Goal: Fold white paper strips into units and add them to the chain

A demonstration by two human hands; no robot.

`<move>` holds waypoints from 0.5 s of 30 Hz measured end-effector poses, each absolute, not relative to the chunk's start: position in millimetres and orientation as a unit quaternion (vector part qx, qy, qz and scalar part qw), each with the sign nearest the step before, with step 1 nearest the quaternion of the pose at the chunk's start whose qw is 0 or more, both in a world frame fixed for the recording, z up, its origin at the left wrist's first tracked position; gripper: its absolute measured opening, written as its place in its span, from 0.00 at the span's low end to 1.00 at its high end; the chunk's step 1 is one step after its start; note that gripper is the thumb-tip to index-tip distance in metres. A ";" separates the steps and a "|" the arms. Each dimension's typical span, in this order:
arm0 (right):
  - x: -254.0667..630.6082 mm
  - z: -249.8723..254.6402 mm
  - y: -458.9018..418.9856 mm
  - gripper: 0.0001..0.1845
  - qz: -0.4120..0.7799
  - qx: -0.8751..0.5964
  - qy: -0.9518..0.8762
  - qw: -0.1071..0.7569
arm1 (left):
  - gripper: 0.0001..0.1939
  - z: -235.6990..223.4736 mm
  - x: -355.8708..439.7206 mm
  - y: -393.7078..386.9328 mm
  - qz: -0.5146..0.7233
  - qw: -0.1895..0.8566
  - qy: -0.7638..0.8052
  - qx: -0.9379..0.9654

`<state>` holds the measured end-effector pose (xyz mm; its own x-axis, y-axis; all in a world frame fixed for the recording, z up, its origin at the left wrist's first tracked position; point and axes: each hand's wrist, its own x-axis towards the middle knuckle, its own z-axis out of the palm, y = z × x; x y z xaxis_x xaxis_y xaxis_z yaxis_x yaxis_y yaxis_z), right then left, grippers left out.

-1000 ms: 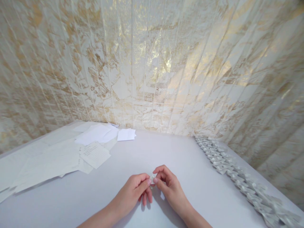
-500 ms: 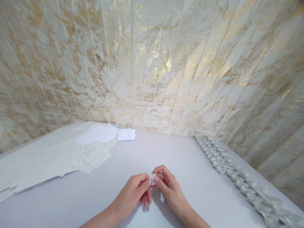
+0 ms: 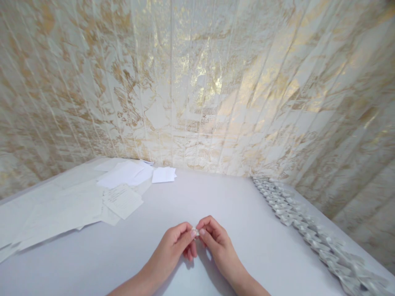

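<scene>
The left hand and right hand each pinch a small paper piece over the counter, both grips nearly closed, thumb toward finger. Uneven pulling could tear it; a loosened pinch might let it slip or unfold.

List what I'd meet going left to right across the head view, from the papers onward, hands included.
Large paper sheets → printed slip → left hand → small whitish piece pinched between the hands → right hand → long row of folded greyish pieces.
</scene>
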<state>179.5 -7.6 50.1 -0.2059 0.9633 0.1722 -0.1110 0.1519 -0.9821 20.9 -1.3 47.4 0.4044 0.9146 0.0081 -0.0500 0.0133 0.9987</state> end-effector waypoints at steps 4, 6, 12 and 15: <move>178.2 49.5 -7.6 0.22 0.532 -0.374 -0.570 0.502 | 0.18 51.8 18.8 -0.9 0.427 0.590 0.362 0.582; 178.9 48.4 -8.0 0.22 0.525 -0.372 -0.590 0.489 | 0.16 51.5 18.1 -0.8 0.433 0.586 0.359 0.583; 180.4 45.2 -10.9 0.17 0.468 -0.395 -0.663 0.431 | 0.11 50.1 15.2 -3.9 0.448 0.551 0.363 0.603; 178.7 46.6 -14.1 0.15 0.459 -0.394 -0.676 0.420 | 0.11 49.6 13.8 -4.8 0.459 0.524 0.374 0.611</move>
